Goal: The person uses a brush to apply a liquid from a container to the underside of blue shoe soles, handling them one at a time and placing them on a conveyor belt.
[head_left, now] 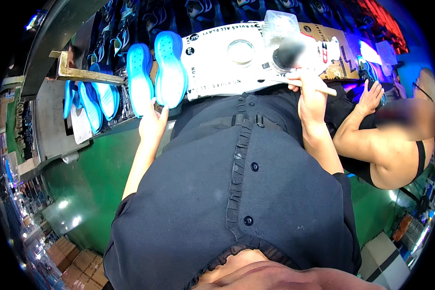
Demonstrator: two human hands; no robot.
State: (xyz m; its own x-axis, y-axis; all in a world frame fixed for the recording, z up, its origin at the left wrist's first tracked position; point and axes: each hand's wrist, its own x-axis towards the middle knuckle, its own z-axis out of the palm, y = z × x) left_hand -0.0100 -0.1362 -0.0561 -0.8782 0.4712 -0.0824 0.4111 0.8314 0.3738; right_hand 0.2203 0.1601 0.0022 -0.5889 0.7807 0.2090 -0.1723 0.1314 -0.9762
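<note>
Two blue shoe soles lie side by side at the left of the work surface, the left sole (140, 79) and the right sole (171, 67). My left hand (153, 124) is at their heel ends, its thumb and a finger gripping the heel of the right sole. In my right hand (310, 94) is a brush (327, 90) with a pale handle, held like a pen. Its tip points left, just in front of a round container (281, 62). Beside that, a round white-rimmed dish (241, 51) stands on a printed white sheet (208, 67).
More blue soles (93, 101) lie at the far left, near a metal bar (89, 75). A clear plastic box (281, 25) stands behind the container. Dark shoe uppers (198, 12) line the back. A co-worker (367, 140) sits close on my right. The floor (87, 179) is green.
</note>
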